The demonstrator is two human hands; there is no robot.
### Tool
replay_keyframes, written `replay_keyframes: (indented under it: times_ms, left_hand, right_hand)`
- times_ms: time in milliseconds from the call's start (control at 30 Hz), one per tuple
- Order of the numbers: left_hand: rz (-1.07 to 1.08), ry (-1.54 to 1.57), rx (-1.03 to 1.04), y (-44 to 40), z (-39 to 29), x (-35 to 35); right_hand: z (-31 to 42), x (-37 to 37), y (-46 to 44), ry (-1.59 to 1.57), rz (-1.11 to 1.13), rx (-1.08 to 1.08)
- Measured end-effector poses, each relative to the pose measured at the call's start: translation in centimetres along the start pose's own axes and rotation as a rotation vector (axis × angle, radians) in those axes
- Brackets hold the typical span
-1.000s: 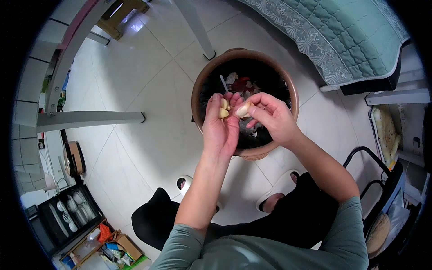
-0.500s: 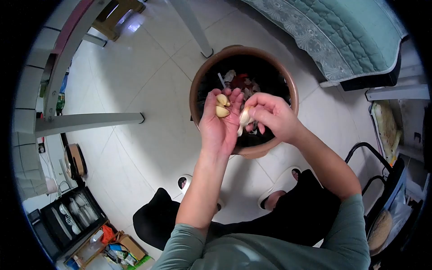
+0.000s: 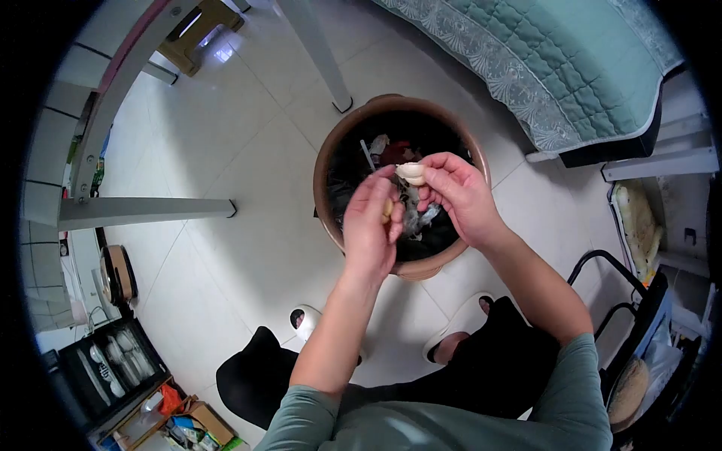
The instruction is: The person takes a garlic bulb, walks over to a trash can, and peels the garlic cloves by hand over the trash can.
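Over a round brown bin [image 3: 325,212], my right hand [image 3: 460,197] pinches a whitish piece of garlic [image 3: 411,174] between thumb and fingers. My left hand [image 3: 370,225] is curled around peeled garlic cloves [image 3: 388,208]; only a yellowish bit shows between its fingers. The left fingertips are close to the garlic in my right hand, and I cannot tell whether they touch it. Below both hands, the bin has a dark lining, with papery scraps [image 3: 379,143], a white stick [image 3: 367,154] and some reddish waste inside.
Pale table legs [image 3: 150,213] stand on the tiled floor at the left. A bed with a green quilted cover [image 3: 556,68] is at the upper right. A black-framed cart [image 3: 639,316] stands at the right, and a dish rack [image 3: 120,361] at the lower left.
My left hand has gone from an open palm showing the cloves to fingers curled over them. My right hand has raised its garlic toward the left fingertips. The view has shifted slightly.
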State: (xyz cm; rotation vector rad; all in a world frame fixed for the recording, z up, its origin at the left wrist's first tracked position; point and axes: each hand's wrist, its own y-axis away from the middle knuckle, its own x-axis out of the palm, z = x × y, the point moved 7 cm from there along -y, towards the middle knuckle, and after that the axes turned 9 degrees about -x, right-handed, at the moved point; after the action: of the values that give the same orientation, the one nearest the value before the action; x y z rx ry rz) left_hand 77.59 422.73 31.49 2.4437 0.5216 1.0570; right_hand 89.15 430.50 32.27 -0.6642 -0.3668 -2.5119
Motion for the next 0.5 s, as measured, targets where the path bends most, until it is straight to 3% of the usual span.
replay_keyframes:
  times_ms: [100,200,267,300,400,500]
  left_hand:
    - [0.028,-0.095,-0.049,0.2,0.8,1.1]
    - [0.008,-0.167,0.049,0.2,0.5,0.6]
    - [-0.083,-0.367,0.206,0.3,-0.5,0.0]
    - [-0.081,-0.367,0.203,0.3,-0.5,0.0]
    - [-0.115,-0.629,0.459,0.9,-1.5,0.7]
    - [-0.137,-0.820,0.511,1.6,-1.6,1.8]
  right_hand:
    - [0.0,0.5,0.1,0.081,0.054,-0.052]
    - [0.8,1.1,0.2,0.210,0.050,-0.152]
    - [2.0,1.3,0.4,0.593,0.104,-0.353]
    - [2.4,1.4,0.4,0.594,0.101,-0.352]
    - [4.1,2.3,0.7,0.836,0.079,-0.368]
    - [4.0,2.7,0.6,1.010,0.166,-0.347]
